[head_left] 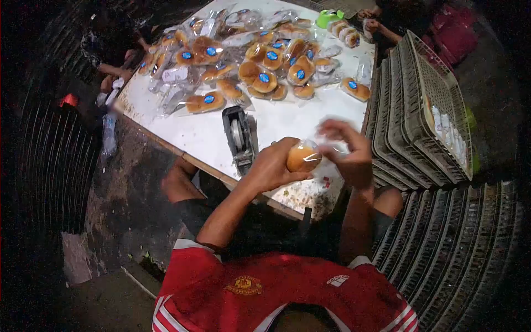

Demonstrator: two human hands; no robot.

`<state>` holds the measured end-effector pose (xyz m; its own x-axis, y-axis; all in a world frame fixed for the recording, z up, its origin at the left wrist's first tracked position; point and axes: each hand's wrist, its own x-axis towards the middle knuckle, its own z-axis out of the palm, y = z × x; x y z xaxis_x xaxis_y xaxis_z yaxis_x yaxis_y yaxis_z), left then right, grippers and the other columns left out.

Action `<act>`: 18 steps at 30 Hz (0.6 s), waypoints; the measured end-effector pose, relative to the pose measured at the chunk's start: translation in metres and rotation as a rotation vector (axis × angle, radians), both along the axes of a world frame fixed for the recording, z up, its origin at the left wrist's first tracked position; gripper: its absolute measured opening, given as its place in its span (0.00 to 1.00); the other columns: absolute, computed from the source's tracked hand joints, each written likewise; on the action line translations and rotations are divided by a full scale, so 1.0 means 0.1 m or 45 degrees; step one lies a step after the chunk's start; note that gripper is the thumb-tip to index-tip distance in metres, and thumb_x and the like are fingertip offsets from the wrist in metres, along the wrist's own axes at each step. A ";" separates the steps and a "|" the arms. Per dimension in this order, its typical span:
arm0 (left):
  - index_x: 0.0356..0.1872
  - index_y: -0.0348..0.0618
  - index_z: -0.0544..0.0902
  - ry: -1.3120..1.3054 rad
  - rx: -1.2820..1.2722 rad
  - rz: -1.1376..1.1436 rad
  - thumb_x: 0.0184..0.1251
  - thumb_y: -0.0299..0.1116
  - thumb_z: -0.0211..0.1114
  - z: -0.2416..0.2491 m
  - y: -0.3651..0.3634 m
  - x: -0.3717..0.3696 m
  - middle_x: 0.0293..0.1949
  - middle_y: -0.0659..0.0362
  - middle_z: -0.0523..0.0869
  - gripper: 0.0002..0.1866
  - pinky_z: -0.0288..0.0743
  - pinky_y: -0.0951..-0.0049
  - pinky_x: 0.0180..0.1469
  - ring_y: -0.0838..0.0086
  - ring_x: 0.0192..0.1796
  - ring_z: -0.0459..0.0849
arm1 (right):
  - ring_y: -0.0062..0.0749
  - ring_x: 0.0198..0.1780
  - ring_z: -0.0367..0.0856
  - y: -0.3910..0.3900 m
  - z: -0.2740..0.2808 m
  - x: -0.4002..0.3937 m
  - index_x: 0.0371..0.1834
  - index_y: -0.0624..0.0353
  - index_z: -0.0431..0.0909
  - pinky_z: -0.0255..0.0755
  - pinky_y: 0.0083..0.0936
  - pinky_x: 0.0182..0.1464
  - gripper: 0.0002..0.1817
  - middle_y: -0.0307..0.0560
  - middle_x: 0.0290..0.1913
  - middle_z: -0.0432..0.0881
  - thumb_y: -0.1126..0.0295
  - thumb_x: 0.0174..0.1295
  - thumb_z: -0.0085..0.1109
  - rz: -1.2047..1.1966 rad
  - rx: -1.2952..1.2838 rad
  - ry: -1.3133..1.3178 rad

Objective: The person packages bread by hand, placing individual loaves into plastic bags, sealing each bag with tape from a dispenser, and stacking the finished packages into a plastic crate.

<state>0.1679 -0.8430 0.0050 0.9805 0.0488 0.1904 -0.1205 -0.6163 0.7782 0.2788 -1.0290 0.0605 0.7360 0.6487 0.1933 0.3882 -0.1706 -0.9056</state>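
Note:
My left hand (272,166) is wrapped round a bread roll (303,159) in a clear plastic bag, above the table's near edge. Just right of the roll, my right hand (347,149) is blurred, its fingers bent together at the bag's loose end (335,145). A black tape dispenser (239,138) lies on the white table (282,117), left of the roll. Farther back is a heap of bagged rolls with blue labels (261,77).
Stacked plastic crates (406,116) stand against the table's right side, the top one holding bagged items. More crates (448,249) are at the lower right. Two people (113,69) (387,34) sit at the far corners. A green object (329,19) is at the back.

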 end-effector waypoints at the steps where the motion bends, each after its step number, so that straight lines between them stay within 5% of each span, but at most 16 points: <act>1: 0.58 0.37 0.75 0.061 -0.241 0.076 0.51 0.52 0.81 0.02 0.01 -0.08 0.46 0.44 0.86 0.40 0.80 0.60 0.50 0.58 0.49 0.87 | 0.35 0.60 0.80 0.03 -0.07 -0.03 0.69 0.58 0.69 0.73 0.35 0.62 0.41 0.49 0.61 0.79 0.61 0.51 0.77 -0.204 0.271 -0.115; 3: 0.55 0.36 0.77 0.075 -0.631 0.243 0.59 0.48 0.78 0.06 0.00 -0.27 0.45 0.50 0.87 0.31 0.79 0.70 0.50 0.72 0.47 0.86 | 0.37 0.62 0.78 0.07 -0.43 -0.05 0.75 0.58 0.58 0.74 0.35 0.62 0.51 0.51 0.68 0.72 0.64 0.48 0.79 -0.181 0.457 0.043; 5: 0.54 0.37 0.78 0.054 -0.931 0.422 0.64 0.45 0.75 -0.09 -0.02 -0.35 0.45 0.54 0.87 0.26 0.79 0.71 0.51 0.73 0.46 0.85 | 0.40 0.62 0.77 0.22 -0.70 -0.28 0.77 0.62 0.52 0.74 0.38 0.63 0.58 0.55 0.69 0.70 0.64 0.46 0.82 0.087 0.373 0.284; 7: 0.52 0.38 0.80 -0.032 -1.138 0.501 0.70 0.41 0.71 -0.09 -0.03 -0.44 0.45 0.58 0.86 0.19 0.78 0.73 0.51 0.75 0.46 0.84 | 0.47 0.64 0.75 0.36 -1.01 -0.68 0.77 0.63 0.52 0.74 0.44 0.63 0.53 0.58 0.65 0.72 0.64 0.54 0.79 0.192 0.030 0.044; 9: 0.52 0.38 0.81 -0.144 -1.246 0.549 0.71 0.39 0.70 -0.10 0.09 -0.46 0.45 0.58 0.86 0.17 0.78 0.73 0.50 0.75 0.46 0.84 | 0.46 0.65 0.76 0.45 -1.37 -0.88 0.75 0.63 0.55 0.69 0.40 0.68 0.43 0.58 0.65 0.73 0.69 0.61 0.72 0.219 0.098 0.194; 13: 0.47 0.37 0.82 -0.317 -1.292 0.712 0.74 0.35 0.66 0.03 0.28 -0.55 0.41 0.58 0.88 0.12 0.78 0.75 0.48 0.77 0.43 0.84 | 0.47 0.67 0.76 0.53 -0.77 -1.11 0.77 0.64 0.53 0.68 0.37 0.68 0.40 0.61 0.68 0.72 0.70 0.66 0.66 0.383 0.223 0.707; 16: 0.44 0.36 0.81 -0.439 -1.080 0.905 0.78 0.37 0.61 0.12 0.18 -0.47 0.37 0.57 0.88 0.12 0.79 0.75 0.46 0.76 0.39 0.84 | 0.47 0.69 0.74 0.73 -0.71 -1.19 0.78 0.63 0.52 0.67 0.36 0.69 0.40 0.62 0.72 0.69 0.71 0.67 0.64 -0.019 0.285 -0.147; 18: 0.43 0.35 0.82 -0.441 -0.912 0.934 0.78 0.36 0.61 0.14 0.09 -0.44 0.35 0.59 0.88 0.12 0.79 0.75 0.46 0.77 0.38 0.83 | 0.39 0.66 0.76 0.80 -0.55 -1.17 0.77 0.68 0.56 0.68 0.35 0.69 0.35 0.61 0.66 0.76 0.74 0.70 0.59 -0.159 0.191 -0.124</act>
<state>0.1241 -0.8345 0.0187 0.5653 0.8121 0.1451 -0.1902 -0.0429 0.9808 0.1616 -0.9486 0.0053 0.7821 0.5121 0.3551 0.4594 -0.0887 -0.8838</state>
